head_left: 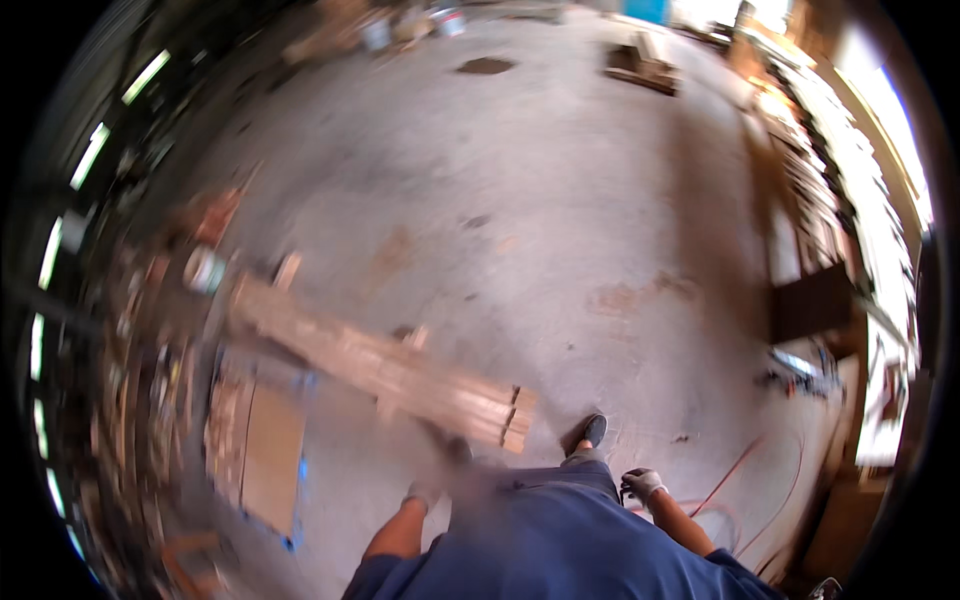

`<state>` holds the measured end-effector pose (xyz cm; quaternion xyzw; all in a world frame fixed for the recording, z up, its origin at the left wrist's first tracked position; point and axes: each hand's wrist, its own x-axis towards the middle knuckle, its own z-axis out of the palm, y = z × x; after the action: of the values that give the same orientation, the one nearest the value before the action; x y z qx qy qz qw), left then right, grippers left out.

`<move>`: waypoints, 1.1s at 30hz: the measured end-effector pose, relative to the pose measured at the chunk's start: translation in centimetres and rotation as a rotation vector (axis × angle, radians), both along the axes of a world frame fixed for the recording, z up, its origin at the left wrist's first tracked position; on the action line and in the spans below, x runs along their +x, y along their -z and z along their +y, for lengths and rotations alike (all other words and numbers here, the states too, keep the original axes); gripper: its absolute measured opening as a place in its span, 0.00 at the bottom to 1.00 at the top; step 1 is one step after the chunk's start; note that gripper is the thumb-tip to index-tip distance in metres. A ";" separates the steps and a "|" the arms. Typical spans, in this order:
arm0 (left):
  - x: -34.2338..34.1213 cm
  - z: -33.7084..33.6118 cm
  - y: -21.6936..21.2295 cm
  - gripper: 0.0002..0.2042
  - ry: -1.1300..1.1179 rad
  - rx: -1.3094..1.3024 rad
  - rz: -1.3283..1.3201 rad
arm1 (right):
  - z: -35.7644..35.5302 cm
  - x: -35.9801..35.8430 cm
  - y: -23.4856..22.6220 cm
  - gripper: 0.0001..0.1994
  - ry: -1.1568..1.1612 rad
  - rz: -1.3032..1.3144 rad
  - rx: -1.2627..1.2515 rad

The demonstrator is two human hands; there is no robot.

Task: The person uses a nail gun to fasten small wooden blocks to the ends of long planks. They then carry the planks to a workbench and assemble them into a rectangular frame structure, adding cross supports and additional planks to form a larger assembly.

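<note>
My left hand (424,492) wears a light glove and hangs by my hip, smeared by motion, so its fingers are unreadable. It is nearest the near end of a long stack of wooden planks (385,368) lying on the concrete floor, a short gap away. My right hand (641,484), in a light glove with dark fingertips, swings at my right side with its fingers curled in, and I see nothing in it. One dark shoe (592,431) steps forward between the hands.
A flat brown board with blue edging (268,452) lies left of the planks. Clutter and shelving line the left wall (150,330). Timber racks (800,180) run along the right. A thin red cable (735,470) curls on the floor at lower right, and a wood pile (642,68) sits far ahead.
</note>
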<state>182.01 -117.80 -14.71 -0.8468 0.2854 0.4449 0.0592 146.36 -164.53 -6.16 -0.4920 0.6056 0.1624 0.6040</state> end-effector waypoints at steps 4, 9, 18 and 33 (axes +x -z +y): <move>-7.2 -8.3 -0.7 0.15 -0.430 -0.261 0.082 | -11.5 -2.7 -0.3 0.10 -0.094 -0.015 0.038; -10.5 -17.6 -5.5 0.15 -0.714 -0.368 0.178 | -24.2 -2.4 0.8 0.08 -0.261 0.080 -0.168; -13.9 -22.2 -9.4 0.25 -0.966 -0.292 0.634 | -29.7 15.1 2.7 0.11 -0.415 -0.200 -0.135; 8.3 -32.9 -1.7 0.24 -1.183 -0.475 0.278 | -40.1 37.5 -1.7 0.13 -1.298 -0.109 -0.231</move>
<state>190.27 -150.69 -12.98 -0.7855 -0.1332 0.4326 -0.4220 183.86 -204.66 -4.50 -0.8262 0.1682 0.4023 0.3568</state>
